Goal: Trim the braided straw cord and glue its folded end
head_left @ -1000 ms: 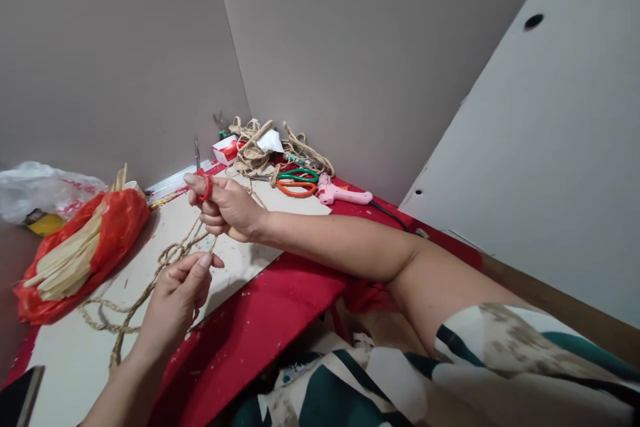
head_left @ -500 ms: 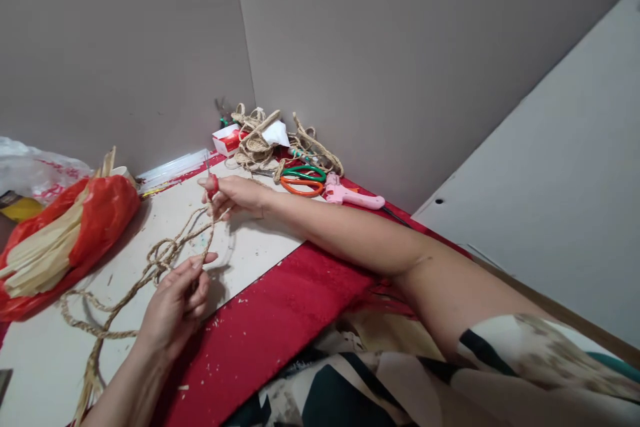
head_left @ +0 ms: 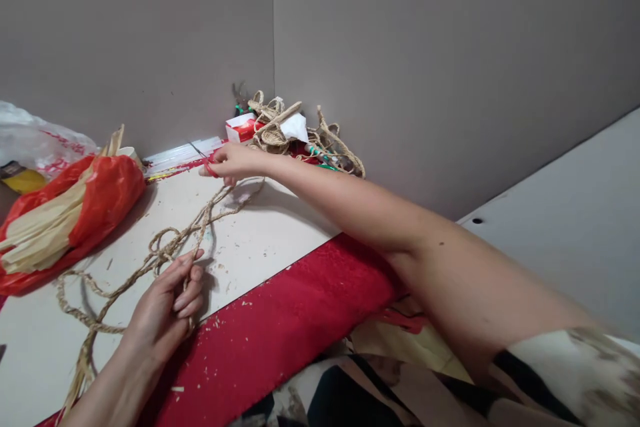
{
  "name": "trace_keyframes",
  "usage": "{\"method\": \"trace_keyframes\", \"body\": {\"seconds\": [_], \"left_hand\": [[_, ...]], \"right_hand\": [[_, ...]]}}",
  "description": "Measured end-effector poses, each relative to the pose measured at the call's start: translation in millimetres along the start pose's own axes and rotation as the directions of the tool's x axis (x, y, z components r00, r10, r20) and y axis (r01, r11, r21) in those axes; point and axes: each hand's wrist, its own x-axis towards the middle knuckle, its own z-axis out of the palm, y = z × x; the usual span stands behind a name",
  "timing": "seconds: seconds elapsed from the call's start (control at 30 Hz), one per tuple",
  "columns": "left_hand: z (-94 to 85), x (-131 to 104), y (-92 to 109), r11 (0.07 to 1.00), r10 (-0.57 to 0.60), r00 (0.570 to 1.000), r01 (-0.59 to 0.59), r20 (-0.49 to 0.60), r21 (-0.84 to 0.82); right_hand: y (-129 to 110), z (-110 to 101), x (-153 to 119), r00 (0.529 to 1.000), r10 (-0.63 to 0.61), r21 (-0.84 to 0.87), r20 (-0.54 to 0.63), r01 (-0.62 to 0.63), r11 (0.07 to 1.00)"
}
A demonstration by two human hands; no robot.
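My left hand (head_left: 167, 303) is closed, pinching a thin braided straw cord (head_left: 200, 230) between thumb and fingers near the board's front edge. The rest of the cord lies looped and knotted on the white board, running back to a frayed end at lower left. My right hand (head_left: 237, 161) reaches to the far side of the board, its fingers closed around small red-handled scissors (head_left: 211, 167). The thin blades point up and left, away from the cord. A stretch of cord passes just below my right fingers; whether they touch it I cannot tell.
A red plastic bag (head_left: 113, 197) of pale flat straw strips (head_left: 50, 227) stands at left, before a clear bag (head_left: 45, 137). Clear sticks (head_left: 183, 157) lie along the back edge. In the corner sit coiled braids (head_left: 273, 133) and a red-white box (head_left: 241, 127). Grey walls rise behind.
My right hand has moved away and left with the scissors, whose blades now tilt left. My right forearm now hides the pink glue gun and orange-handled scissors. The left hand still pinches the cord.
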Motion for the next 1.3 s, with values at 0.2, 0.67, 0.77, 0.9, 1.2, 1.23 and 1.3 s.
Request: {"method": "trace_keyframes", "body": {"seconds": [0.2, 0.67, 0.77, 0.9, 1.2, 1.23, 1.3], "left_hand": [[-5.4, -2, 1, 0.996, -0.046, 0.998, 0.042, -0.044, -0.080], [-10.6, 3, -8, 0.994, -0.080, 0.992, 0.071, -0.098, -0.085], [-13.2, 5, -9, 0.993, -0.092, 0.992, 0.086, -0.081, -0.079], [-14.4, 7, -9, 0.990, -0.120, 0.991, 0.114, -0.067, -0.079], [-19.5, 4, -14, 0.985, -0.174, 0.979, 0.172, -0.109, -0.024], [-20.0, 4, -14, 0.986, -0.167, 0.980, 0.166, -0.112, -0.017], [-19.3, 4, -13, 0.985, -0.169, 0.980, 0.171, -0.109, 0.013]], "right_hand": [[0, 9, -69, 0.974, -0.223, -0.308, 0.041, 0.225, 0.924], [27, 56, -122, 0.915, -0.268, -0.662, 0.303, 0.404, 0.631], [29, 59, -122, 0.913, -0.254, -0.657, 0.318, 0.406, 0.635], [30, 61, -121, 0.920, -0.228, -0.627, 0.317, 0.384, 0.677], [34, 61, -123, 0.915, -0.260, -0.599, 0.307, 0.398, 0.694], [34, 61, -123, 0.915, -0.266, -0.602, 0.303, 0.400, 0.691], [32, 60, -123, 0.917, -0.262, -0.612, 0.302, 0.397, 0.684]]}}
